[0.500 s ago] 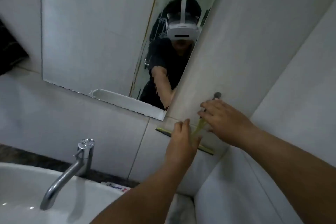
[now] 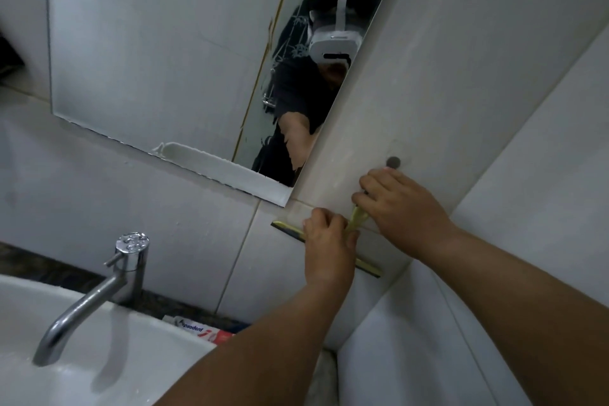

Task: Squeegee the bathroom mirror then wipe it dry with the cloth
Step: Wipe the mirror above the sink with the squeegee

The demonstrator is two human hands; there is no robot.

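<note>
The bathroom mirror (image 2: 148,59) hangs on the tiled wall above the sink. Just right of and below its lower corner, a squeegee hangs flat against the wall, with a yellow-green handle (image 2: 357,219) and a dark blade (image 2: 286,229). My left hand (image 2: 329,244) grips the squeegee where handle meets blade and covers the middle of the blade. My right hand (image 2: 398,208) holds the top of the handle with curled fingers, just under a small round wall hook (image 2: 393,161). No cloth is in view.
A chrome faucet (image 2: 125,270) stands over the white sink (image 2: 131,356) at lower left. A toothpaste tube (image 2: 201,330) lies on the dark counter behind the basin. A tiled side wall (image 2: 494,306) closes in on the right.
Both hands stay on the squeegee by the hook. My left hand has shifted slightly up the handle, and the view has tilted a little.
</note>
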